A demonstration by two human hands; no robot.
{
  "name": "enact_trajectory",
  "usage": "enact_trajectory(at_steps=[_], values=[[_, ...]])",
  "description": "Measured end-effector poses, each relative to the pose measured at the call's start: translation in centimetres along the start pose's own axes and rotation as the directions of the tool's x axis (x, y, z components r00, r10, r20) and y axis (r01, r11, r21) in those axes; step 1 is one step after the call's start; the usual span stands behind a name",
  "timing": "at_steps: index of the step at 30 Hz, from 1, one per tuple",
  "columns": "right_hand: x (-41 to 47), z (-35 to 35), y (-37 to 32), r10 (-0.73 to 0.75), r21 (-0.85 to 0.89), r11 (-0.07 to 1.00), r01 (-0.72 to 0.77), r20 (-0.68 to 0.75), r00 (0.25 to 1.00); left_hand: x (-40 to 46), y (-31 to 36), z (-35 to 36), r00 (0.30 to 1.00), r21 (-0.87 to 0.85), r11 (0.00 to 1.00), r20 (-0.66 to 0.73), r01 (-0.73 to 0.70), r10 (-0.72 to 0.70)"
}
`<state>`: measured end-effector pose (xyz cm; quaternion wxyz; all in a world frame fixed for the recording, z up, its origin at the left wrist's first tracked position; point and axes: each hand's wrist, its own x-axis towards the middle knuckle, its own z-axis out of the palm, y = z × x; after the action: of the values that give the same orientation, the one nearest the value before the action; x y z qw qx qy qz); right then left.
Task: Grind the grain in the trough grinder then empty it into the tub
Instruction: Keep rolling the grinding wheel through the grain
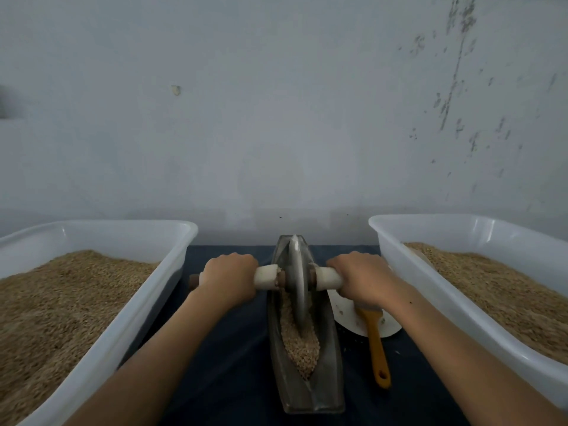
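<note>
Head view: the axle handles of the grinding wheel (298,278) are gripped by the left hand (229,276) and the right hand (361,276), fingers curled around them. Between the hands, the wheel stands in the trough grinder (304,392), with grain (299,342) heaped just below the grip. Outside each hand, a white tub (135,312) (455,302) of grain is placed.

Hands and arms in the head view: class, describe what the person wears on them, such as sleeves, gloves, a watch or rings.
Nothing worn shows. The left hand and right hand are bare, with no gloves. Both forearms are uncovered up to the picture's lower edge, so no sleeve appears. No watch or bracelet is on either wrist. No ring is visible, though the fingers are mostly hidden.
</note>
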<state>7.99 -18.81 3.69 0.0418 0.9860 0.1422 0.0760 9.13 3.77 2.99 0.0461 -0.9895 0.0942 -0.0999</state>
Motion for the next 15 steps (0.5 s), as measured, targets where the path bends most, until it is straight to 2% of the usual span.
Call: enact_trajectory(at_steps=[2,5,7,9,12,15], values=[[0.2,0.8,0.0,0.011,0.003,1.0,-0.011,-0.116,0.993,0.0,0.1,0.3,0.995,-0.009,1.0,-0.095,0.009,-0.009],[0.3,1.2,0.2,0.017,0.029,0.999,-0.014,-0.127,0.992,0.1,0.3,0.3,0.992,0.008,1.0,-0.124,0.007,-0.006],[0.3,0.7,0.4,-0.006,0.018,1.0,0.007,-0.045,0.999,0.1,0.2,0.0,0.999,0.031,0.999,-0.042,-0.008,0.009],[0.2,-0.1,0.5,-0.026,0.016,1.0,0.024,0.11,0.994,0.0,0.0,-0.5,0.993,0.009,1.0,0.112,-0.022,0.021],[0.0,-1.2,0.5,-0.027,0.07,0.998,0.005,0.309,0.951,0.1,-0.4,-1.1,0.949,-0.075,0.997,0.312,-0.024,0.046],[-0.2,-1.4,0.5,-0.029,0.118,0.993,-0.015,0.363,0.931,0.0,-0.5,-1.1,0.931,-0.098,0.995,0.361,-0.012,0.047]])
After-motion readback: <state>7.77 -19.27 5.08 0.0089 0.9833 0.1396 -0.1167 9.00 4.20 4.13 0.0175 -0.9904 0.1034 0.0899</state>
